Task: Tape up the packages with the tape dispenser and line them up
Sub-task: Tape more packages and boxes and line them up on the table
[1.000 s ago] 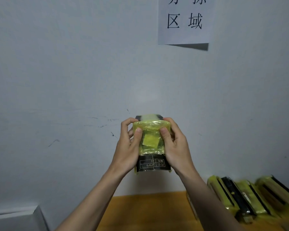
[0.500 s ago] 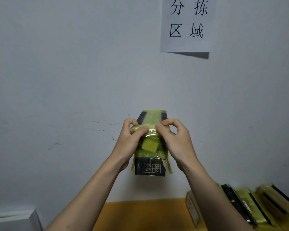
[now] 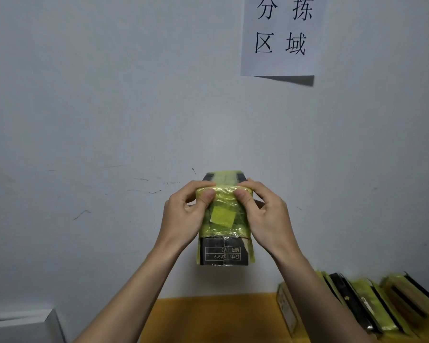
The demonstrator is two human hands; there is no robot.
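Both your hands, left (image 3: pixel 183 219) and right (image 3: pixel 268 219), grip the box (image 3: pixel 223 219) in mid-air above the surface (image 3: pixel 208 318), thumbs pressing tape (image 3: pixel 222 217). Uneven pressure risks wrinkles; slack fingers, a drop.

Black package (image 3: pixel 224 253) wrapped in yellow tape, held upright; taped packages (image 3: pixel 372 305) lined up lower right.

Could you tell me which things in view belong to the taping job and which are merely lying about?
Part of the job:
- black package wrapped in yellow tape, held up in the grip of the left hand and right hand
- row of taped packages on the orange table

Lying about:
- paper sign on the wall
- grey box corner, bottom left
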